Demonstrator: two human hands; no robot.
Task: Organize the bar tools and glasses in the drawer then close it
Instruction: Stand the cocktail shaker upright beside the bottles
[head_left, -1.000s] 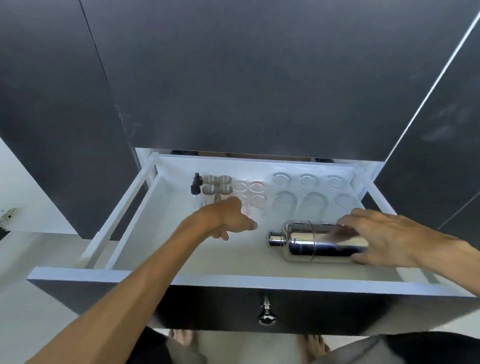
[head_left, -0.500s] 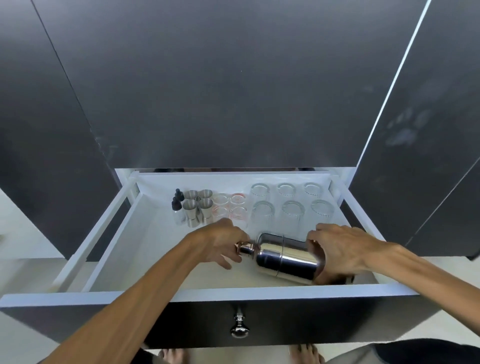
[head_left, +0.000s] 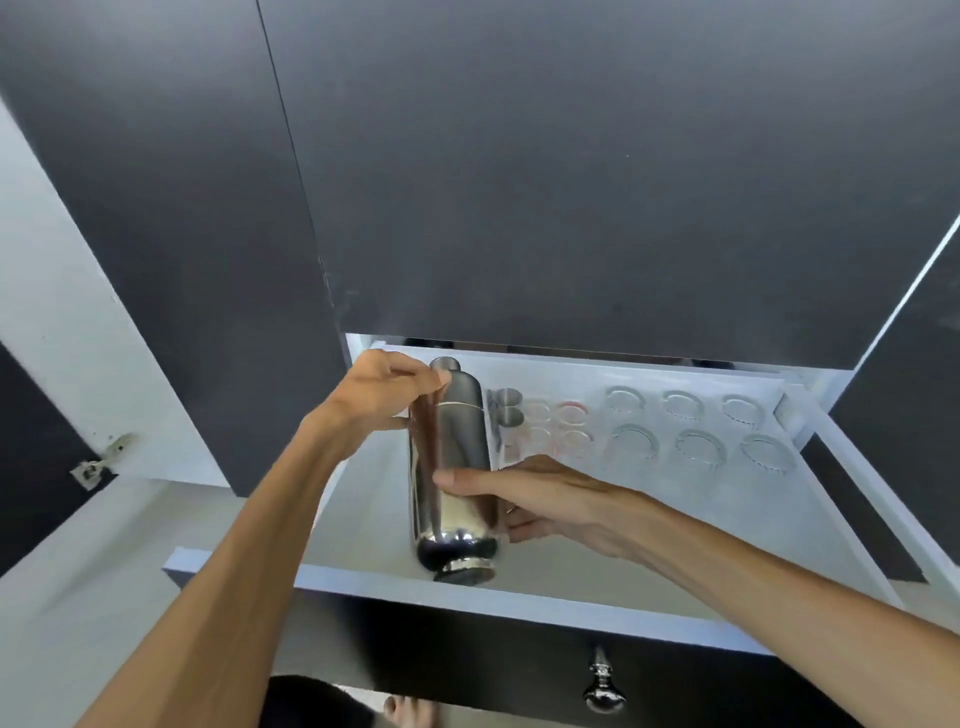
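A shiny steel cocktail shaker (head_left: 451, 467) is held upright above the left part of the open white drawer (head_left: 571, 582). My left hand (head_left: 384, 397) grips its cap and shoulder. My right hand (head_left: 540, 501) wraps its lower body from the right. Behind the shaker stand small steel jiggers (head_left: 508, 408), then clear shot glasses with pink rims (head_left: 558, 426), then two rows of larger clear tumblers (head_left: 698, 431) toward the right. The small dark dropper bottles are hidden behind the shaker.
The drawer has a dark front with a round metal knob (head_left: 601, 686). Dark cabinet doors (head_left: 571, 182) rise directly above the drawer. A white wall and a door hinge (head_left: 98, 465) lie to the left. Bare feet (head_left: 410, 709) show on the floor below.
The shaker lay on its side near the drawer's front right. Both hands took hold of it, stood it upright and carried it left. The camera view also shifted left.
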